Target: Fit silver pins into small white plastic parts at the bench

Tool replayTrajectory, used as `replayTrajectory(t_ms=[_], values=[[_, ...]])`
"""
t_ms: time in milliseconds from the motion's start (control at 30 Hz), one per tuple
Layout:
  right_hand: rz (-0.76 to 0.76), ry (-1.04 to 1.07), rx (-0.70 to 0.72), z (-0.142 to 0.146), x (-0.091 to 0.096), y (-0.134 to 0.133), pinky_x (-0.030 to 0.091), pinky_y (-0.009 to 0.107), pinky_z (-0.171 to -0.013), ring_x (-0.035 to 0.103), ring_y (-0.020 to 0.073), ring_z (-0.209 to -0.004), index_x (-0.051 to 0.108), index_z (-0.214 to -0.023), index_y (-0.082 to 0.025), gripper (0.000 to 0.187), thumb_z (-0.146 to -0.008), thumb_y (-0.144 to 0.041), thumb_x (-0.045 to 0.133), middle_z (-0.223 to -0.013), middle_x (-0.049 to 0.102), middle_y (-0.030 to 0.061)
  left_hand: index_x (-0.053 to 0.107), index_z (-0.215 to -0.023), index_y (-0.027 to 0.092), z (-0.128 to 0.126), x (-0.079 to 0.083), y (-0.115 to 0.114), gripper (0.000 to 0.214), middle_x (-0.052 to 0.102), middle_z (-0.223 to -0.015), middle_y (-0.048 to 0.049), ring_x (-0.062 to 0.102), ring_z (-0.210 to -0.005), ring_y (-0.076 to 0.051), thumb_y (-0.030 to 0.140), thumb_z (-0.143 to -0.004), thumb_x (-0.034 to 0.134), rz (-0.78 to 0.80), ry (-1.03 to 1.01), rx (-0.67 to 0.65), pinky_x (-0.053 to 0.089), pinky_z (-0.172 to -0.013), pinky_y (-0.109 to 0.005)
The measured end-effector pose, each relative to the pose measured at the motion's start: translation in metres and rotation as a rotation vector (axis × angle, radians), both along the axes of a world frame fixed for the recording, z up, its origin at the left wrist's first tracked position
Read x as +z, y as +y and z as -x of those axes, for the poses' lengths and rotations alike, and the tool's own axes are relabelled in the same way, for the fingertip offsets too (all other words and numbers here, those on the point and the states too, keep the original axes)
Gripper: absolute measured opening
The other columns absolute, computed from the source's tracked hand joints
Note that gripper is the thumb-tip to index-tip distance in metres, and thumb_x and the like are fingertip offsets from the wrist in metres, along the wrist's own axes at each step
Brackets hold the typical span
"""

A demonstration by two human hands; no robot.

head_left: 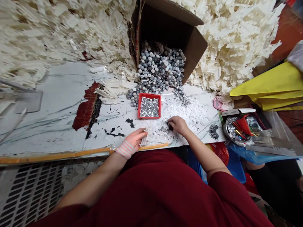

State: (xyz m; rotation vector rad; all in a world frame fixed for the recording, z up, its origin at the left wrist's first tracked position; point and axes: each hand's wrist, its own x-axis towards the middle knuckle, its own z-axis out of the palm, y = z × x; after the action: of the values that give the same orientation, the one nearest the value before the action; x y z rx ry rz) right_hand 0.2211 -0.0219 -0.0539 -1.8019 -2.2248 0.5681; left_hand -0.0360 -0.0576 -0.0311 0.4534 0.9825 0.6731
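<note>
My left hand (pixel 135 140), with a pink band round the wrist, rests near the table's front edge and holds a long white plastic piece (pixel 144 140) between its fingers. My right hand (pixel 177 125) lies a little to the right, its fingers curled and pinching at a scatter of small metal pins (pixel 164 132) on the table; what it grips is too small to make out. Just beyond both hands stands a red tray (pixel 149 96) filled with shiny metal pins.
A tipped cardboard box (pixel 196 41) spills grey metal parts (pixel 158 67) onto the worn white table (pixel 59 104). Big heaps of white plastic pieces (pixel 236 41) rise behind. A round tin (pixel 234 130) with tools and yellow sheets (pixel 274 85) lie at the right.
</note>
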Motion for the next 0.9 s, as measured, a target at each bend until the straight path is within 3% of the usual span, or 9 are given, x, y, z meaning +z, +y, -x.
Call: replayTrajectory(t_ms=[67,133,267,367,567,767,900], values=[[0.039,0.013,-0.045,0.004,0.003,0.031,0.047,0.030,-0.081,0.061,0.0185,-0.092,0.069,-0.093,-0.020,0.014,-0.083,-0.019,0.060,-0.093,0.071,0.0042,0.060,-0.083,0.019,-0.003,0.000,0.000,0.027,0.058,-0.067,0.0010,0.054,-0.058,-0.013,0.025,-0.061,0.076,0.012,-0.005,0.007,0.042,-0.052,-0.022],[0.079,0.010,0.013,0.013,0.004,0.056,0.045,0.027,-0.076,0.060,0.0175,-0.088,0.068,-0.090,-0.019,0.014,-0.078,-0.017,0.064,-0.087,0.071,0.0025,0.061,-0.084,0.019,-0.004,0.002,-0.001,0.026,0.057,-0.067,0.0012,0.055,-0.060,-0.013,0.025,-0.063,0.075,-0.002,-0.009,0.003,0.041,-0.053,-0.022],[0.172,-0.123,0.135,0.032,0.005,0.082,0.041,0.024,-0.065,0.060,0.0171,-0.079,0.066,-0.088,-0.019,0.018,-0.070,-0.014,0.067,-0.084,0.070,0.0014,0.061,-0.081,0.020,-0.005,0.007,-0.003,0.022,0.053,-0.063,0.0024,0.051,-0.057,-0.013,0.025,-0.064,0.074,-0.009,-0.032,-0.019,0.039,-0.051,-0.022],[0.196,-0.241,0.167,0.036,0.007,0.082,0.039,0.025,-0.063,0.059,0.0192,-0.080,0.064,-0.091,-0.019,0.017,-0.074,-0.019,0.065,-0.089,0.070,0.0042,0.059,-0.079,0.020,-0.006,0.007,-0.002,0.023,0.054,-0.064,0.0022,0.052,-0.058,-0.013,0.026,-0.063,0.075,-0.004,-0.024,-0.013,0.041,-0.053,-0.023],[0.091,-0.360,0.300,0.036,0.012,0.062,0.041,0.029,-0.072,0.055,0.0244,-0.093,0.061,-0.101,-0.017,0.017,-0.088,-0.021,0.050,-0.096,0.069,0.0111,0.057,-0.081,0.018,-0.014,0.004,0.002,0.028,0.053,-0.064,0.0024,0.051,-0.056,-0.012,0.026,-0.060,0.074,0.017,0.013,-0.027,0.043,-0.052,-0.022],[0.128,-0.364,0.234,0.035,0.011,0.053,0.042,0.031,-0.077,0.052,0.0258,-0.097,0.059,-0.106,-0.015,0.021,-0.089,-0.018,0.046,-0.098,0.067,0.0127,0.055,-0.081,0.018,-0.012,0.002,0.001,0.027,0.052,-0.065,0.0029,0.050,-0.057,-0.011,0.028,-0.063,0.072,-0.010,0.041,-0.061,0.043,-0.052,-0.022],[0.054,-0.177,0.110,0.026,0.017,0.048,0.042,0.033,-0.086,0.053,0.0240,-0.101,0.063,-0.103,-0.014,0.022,-0.086,-0.013,0.048,-0.103,0.067,0.0115,0.056,-0.084,0.017,-0.013,-0.001,0.001,0.030,0.053,-0.066,0.0025,0.051,-0.056,-0.012,0.029,-0.061,0.071,-0.032,0.056,-0.039,0.042,-0.051,-0.022]])
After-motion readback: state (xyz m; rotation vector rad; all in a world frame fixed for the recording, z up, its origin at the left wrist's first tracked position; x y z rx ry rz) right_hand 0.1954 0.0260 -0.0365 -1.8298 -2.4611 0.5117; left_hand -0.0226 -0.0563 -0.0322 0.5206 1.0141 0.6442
